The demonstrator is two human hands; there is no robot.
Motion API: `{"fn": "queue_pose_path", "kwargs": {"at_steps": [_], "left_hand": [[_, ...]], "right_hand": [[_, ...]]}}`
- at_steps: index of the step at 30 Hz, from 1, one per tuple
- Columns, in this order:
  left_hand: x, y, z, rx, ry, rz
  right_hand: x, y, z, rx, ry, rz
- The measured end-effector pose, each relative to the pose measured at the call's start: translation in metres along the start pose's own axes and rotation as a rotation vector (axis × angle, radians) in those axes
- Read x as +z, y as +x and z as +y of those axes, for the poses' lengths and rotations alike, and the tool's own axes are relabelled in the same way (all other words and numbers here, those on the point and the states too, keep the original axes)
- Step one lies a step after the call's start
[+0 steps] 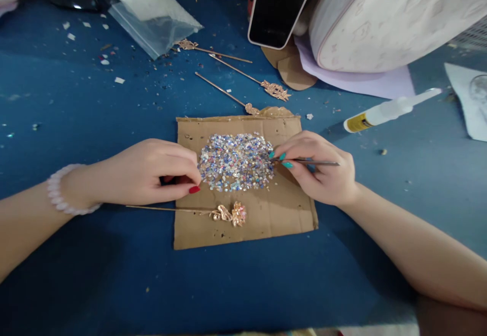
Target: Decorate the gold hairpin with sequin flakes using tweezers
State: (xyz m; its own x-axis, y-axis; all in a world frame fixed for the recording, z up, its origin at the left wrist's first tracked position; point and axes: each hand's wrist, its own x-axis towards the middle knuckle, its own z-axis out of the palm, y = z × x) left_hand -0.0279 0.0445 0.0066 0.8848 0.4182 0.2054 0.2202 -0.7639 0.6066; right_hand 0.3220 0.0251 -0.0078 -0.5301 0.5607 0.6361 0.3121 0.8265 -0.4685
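Note:
A pile of small shiny blue, white and silver chips (238,161) is spread on a piece of brown cardboard (292,214). At the pile's right edge my right hand (317,166) pinches slim dark metal tweezers (323,163), their tip among the chips. My left hand (163,171) rests at the left edge of the pile, thumb and curled fingers closed together; whatever lies between them is hidden. Below the pile a gold hairpin with a flower head (228,213) lies across the cardboard, its long stem running left past the edge, untouched by either hand.
Behind the cardboard lie several more gold hairpins (272,90). A glue bottle (375,115) with a yellow label lies to the right. Farther back are a phone (281,6), a white rounded case (380,26) and a clear plastic bag (152,21). Loose chips dot the blue table (95,118).

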Motion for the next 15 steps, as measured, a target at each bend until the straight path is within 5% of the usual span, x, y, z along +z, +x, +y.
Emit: {"fn": "queue_pose_path", "kwargs": {"at_steps": [15], "left_hand": [[0.0004,0.0002,-0.0004,-0.021,-0.019,0.003]], "right_hand": [[0.0004,-0.0012,0.0011,-0.016,-0.005,0.032]]}}
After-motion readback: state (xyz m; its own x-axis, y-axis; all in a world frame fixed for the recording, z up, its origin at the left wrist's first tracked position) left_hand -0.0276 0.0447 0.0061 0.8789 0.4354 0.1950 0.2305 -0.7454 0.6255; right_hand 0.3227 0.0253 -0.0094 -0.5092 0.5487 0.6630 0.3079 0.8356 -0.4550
